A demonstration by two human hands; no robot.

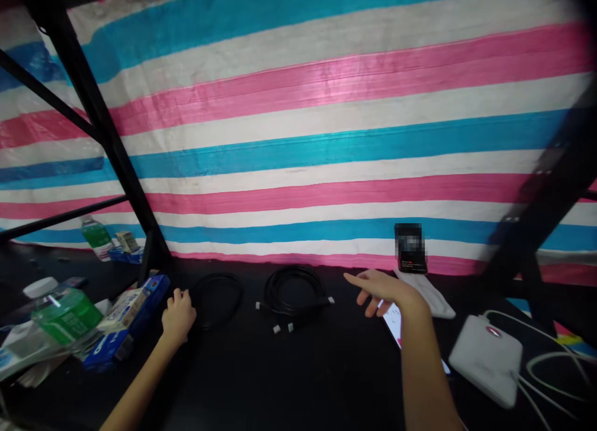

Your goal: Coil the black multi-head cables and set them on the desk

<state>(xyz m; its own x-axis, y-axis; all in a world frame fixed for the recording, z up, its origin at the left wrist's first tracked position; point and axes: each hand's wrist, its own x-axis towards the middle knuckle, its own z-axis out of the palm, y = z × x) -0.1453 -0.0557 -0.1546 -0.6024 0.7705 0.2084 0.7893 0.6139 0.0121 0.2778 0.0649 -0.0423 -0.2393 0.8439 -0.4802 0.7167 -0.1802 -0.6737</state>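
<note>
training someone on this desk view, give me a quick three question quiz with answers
1. Multiple choice: what lies on the table between the left hand and the right hand? A) upright phone B) black cable coil C) blue box
2. True or false: the right hand is clenched into a fist.
3. Fill in: the front green-labelled bottle has a ____ cap.

Key: 1. B. 2. False; its index finger is extended. 3. White.

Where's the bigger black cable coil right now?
In the head view, the bigger coil lies near the centre, between the smaller coil and the right hand.
</note>
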